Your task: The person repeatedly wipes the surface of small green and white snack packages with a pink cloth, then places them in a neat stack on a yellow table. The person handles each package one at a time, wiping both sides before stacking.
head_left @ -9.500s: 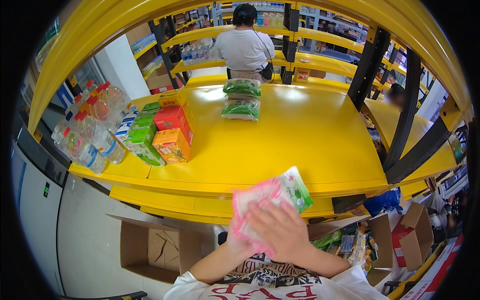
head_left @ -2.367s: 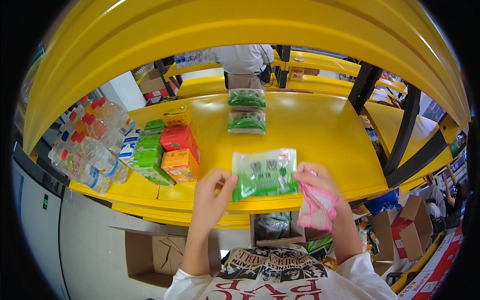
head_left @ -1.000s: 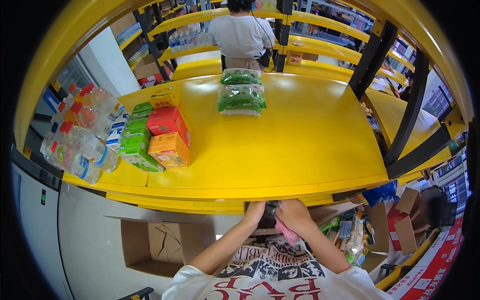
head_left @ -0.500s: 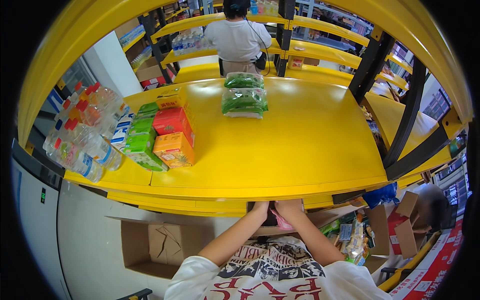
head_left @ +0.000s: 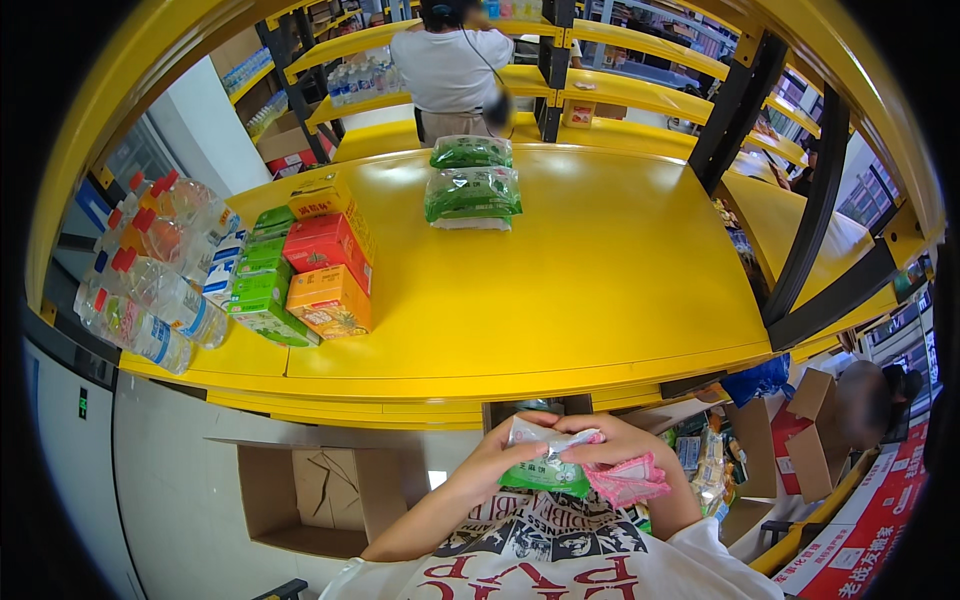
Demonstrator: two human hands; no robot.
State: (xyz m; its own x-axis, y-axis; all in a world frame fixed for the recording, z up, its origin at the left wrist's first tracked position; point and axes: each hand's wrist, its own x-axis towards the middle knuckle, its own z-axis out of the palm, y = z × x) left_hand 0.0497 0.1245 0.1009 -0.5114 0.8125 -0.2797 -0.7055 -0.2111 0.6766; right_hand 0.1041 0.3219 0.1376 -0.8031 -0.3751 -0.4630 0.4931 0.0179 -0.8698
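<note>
In front of my chest, below the yellow shelf's front edge, both hands hold a green and white plastic food packet (head_left: 545,474). My left hand (head_left: 503,452) grips its left side with the thumb on top. From the other side my right hand (head_left: 618,441) pinches the packet's right edge. A pink cloth (head_left: 632,482) is bunched in the right hand too and hangs below its fingers. Two similar packets (head_left: 473,196) lie one behind the other on the yellow shelf (head_left: 560,310).
Bottles with red and blue caps (head_left: 160,290) and stacked drink cartons (head_left: 330,300) stand on the shelf's left. An open cardboard box (head_left: 375,495) sits on the floor at left. At right are packaged goods (head_left: 712,465) and another box (head_left: 815,440). A co-worker (head_left: 450,70) stands beyond.
My hands have come back from under the shelf edge toward my chest. The green packet now shows between them, and the pink cloth is still in my right hand.
</note>
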